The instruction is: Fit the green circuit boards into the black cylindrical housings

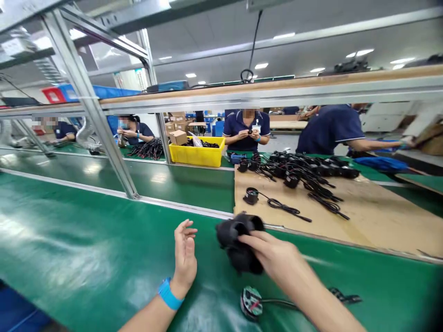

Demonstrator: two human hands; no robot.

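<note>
My right hand (277, 251) grips a cluster of black cylindrical housings (238, 237), its fingers reaching into one of the round openings. Motion blurs the cluster a little, and it hangs over the green mat (114, 258). To its left, my left hand (186, 253) is raised with fingers apart and holds nothing; a blue band circles that wrist. Below the housings lies a round part with an exposed circuit board (251, 302). Its dark cable passes behind my right forearm and shows again as a bundle (344, 295) on the other side.
A cardboard sheet (374, 221) on the right bears several black cabled units (290, 177) and one apart (251, 195). A metal post (100, 110) and overhead shelf stand ahead. Beyond are a yellow bin (197, 154) and several co-workers, one facing me (246, 129).
</note>
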